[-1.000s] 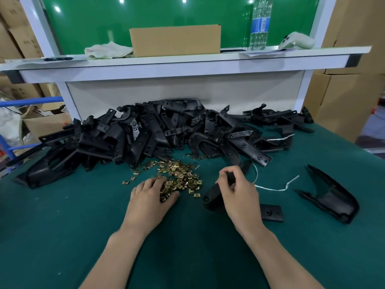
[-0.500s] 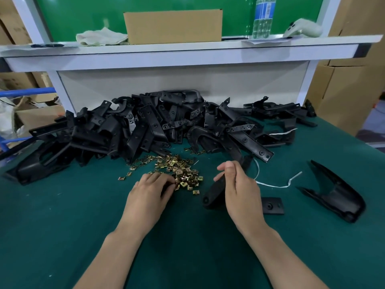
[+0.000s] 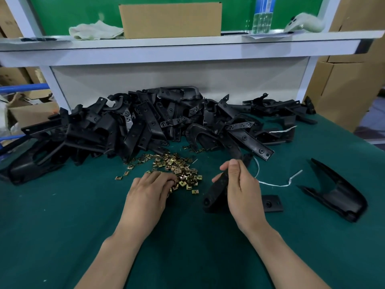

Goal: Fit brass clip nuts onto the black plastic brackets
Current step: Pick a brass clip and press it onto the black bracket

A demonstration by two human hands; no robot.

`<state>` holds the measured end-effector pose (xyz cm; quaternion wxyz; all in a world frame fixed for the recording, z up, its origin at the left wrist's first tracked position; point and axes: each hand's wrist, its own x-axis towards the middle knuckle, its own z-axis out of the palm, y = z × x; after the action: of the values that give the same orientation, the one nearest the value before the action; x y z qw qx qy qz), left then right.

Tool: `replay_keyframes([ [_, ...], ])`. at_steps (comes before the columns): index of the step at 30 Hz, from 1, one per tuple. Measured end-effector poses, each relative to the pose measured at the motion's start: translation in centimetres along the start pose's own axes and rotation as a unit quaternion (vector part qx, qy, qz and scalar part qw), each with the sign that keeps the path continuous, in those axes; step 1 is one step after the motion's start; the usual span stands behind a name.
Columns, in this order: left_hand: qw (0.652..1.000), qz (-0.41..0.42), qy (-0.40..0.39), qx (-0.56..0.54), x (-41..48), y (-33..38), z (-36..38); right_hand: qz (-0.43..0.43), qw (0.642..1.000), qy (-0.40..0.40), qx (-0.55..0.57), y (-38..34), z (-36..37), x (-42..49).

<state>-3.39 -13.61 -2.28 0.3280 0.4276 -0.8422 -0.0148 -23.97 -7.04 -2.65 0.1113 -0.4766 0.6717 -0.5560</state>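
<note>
A loose heap of small brass clip nuts (image 3: pixel 177 167) lies on the green table mat in front of a big pile of black plastic brackets (image 3: pixel 150 126). My left hand (image 3: pixel 149 193) rests on the near edge of the nut heap, its fingertips curled down among the nuts; what they hold is hidden. My right hand (image 3: pixel 242 189) grips one long black bracket (image 3: pixel 215 190) that stands tilted on the mat, thumb and fingers wrapped round its upper part.
A curved black cover (image 3: pixel 337 192) lies at the right, a small flat black plate (image 3: pixel 271 203) beside my right wrist, and a white tie strip (image 3: pixel 277 183) between them. A white shelf (image 3: pixel 187 49) with a cardboard box, cloth and bottle stands behind the pile.
My left hand has crept slightly forward into the nuts and curled its fingertips. My right hand has kept hold of the bracket and tipped it a little more upright.
</note>
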Motion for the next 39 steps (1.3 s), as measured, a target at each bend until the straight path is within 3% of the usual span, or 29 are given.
replay_keyframes([
  [4, 1.0, -0.007, -0.002, -0.007, -0.1, 0.2, 0.0, -0.01, 1.0, -0.007, -0.004, 0.1, 0.2, 0.1],
  [8, 0.995, -0.095, -0.014, -0.029, -0.1, 0.1, 0.0, -0.01, 1.0, -0.013, 0.003, 0.2, 0.1, 0.0],
  [13, 0.985, -0.144, 0.007, -0.097, -0.2, -0.3, -0.1, -0.011, 1.0, -0.019, 0.003, 0.2, 0.0, 0.0],
  [18, 0.989, -0.093, 0.046, -0.108, -0.3, 0.0, -0.3, -0.01, 1.0, -0.024, 0.009, 0.2, 0.0, 0.0],
  [25, 0.981, -0.088, 0.063, -0.161, -0.4, 1.6, -0.6, -0.007, 1.0, -0.007, 0.018, 0.4, -0.2, -0.1],
  [32, 0.919, -0.189, 0.01, -0.347, -0.7, 4.1, -0.5, -0.025, 0.998, -0.056, 0.027, -0.4, -0.6, -0.2],
  [39, 0.867, -0.191, 0.016, -0.461, -0.7, 5.9, -0.7, -0.07, 0.978, -0.195, 0.015, -1.2, -0.2, -1.1],
])
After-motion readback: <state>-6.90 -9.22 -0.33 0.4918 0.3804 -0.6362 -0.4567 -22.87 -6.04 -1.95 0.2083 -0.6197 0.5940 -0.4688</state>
